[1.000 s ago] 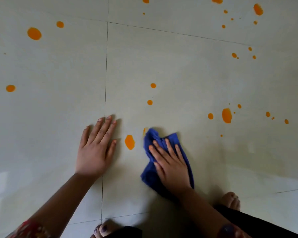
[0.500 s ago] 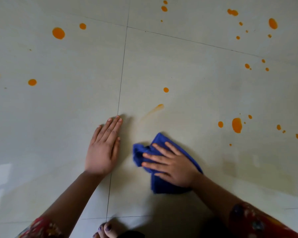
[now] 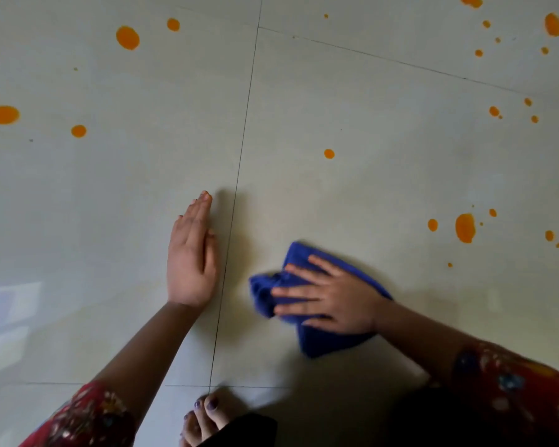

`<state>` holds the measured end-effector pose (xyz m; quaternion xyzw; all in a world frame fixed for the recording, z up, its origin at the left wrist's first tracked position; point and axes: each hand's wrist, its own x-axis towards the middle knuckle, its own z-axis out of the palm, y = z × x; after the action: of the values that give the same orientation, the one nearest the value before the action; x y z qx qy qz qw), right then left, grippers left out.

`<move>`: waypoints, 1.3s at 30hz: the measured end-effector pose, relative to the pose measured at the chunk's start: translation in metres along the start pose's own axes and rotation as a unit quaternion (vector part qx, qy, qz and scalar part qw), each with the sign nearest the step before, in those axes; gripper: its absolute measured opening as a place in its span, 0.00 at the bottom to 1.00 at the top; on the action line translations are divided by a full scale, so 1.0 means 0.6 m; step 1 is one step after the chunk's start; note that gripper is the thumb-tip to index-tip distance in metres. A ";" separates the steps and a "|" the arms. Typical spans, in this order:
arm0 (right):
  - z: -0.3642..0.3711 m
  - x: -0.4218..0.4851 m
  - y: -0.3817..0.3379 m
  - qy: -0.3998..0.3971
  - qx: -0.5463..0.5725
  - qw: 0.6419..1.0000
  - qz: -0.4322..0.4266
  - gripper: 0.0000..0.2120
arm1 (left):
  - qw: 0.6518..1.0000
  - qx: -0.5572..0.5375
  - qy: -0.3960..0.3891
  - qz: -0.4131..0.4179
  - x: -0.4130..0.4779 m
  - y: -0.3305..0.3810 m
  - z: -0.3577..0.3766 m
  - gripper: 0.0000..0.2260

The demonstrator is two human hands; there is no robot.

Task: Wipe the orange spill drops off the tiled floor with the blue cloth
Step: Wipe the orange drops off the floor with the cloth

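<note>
Pale tiled floor (image 3: 336, 101) filling the frame, orange drops (image 3: 465, 228) scattered across top and right, blue cloth (image 3: 323, 341) lower centre-right, right hand (image 3: 329, 296) pressing it with fingers spread, left hand (image 3: 190, 256) flat beside it, fingers together, bare toes (image 3: 204, 414) bottom centre.

Pale tiled floor (image 3: 336, 108) carries scattered orange drops (image 3: 127, 37) and a crumpled blue cloth (image 3: 323, 343)

Cloth (image 3: 323, 345) was deep blue; drops (image 3: 465, 228) orange; floor (image 3: 368, 124) pale grey-green, dark grout lines; sleeves (image 3: 513, 388) red floral; toenails (image 3: 212, 403) purple.
</note>
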<state>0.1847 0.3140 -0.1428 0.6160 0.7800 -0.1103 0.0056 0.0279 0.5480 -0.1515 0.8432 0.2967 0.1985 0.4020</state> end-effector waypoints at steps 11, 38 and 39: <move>-0.001 0.039 -0.038 -0.002 0.030 0.996 -0.081 0.23 | 0.999 0.049 -0.020 0.005 0.001 -0.002 0.003 0.23; 0.005 0.109 0.023 0.173 0.003 0.834 0.524 0.25 | 0.959 0.258 -0.106 0.043 -0.001 0.010 0.021 0.24; 0.005 0.124 0.015 0.171 0.006 0.883 0.437 0.24 | 0.960 0.258 -0.104 0.043 -0.001 0.010 0.021 0.24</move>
<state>0.1751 0.3870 -0.1582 0.9037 0.4197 0.0061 -0.0842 0.0364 0.5376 -0.1543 0.9463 0.2575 0.0432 0.1907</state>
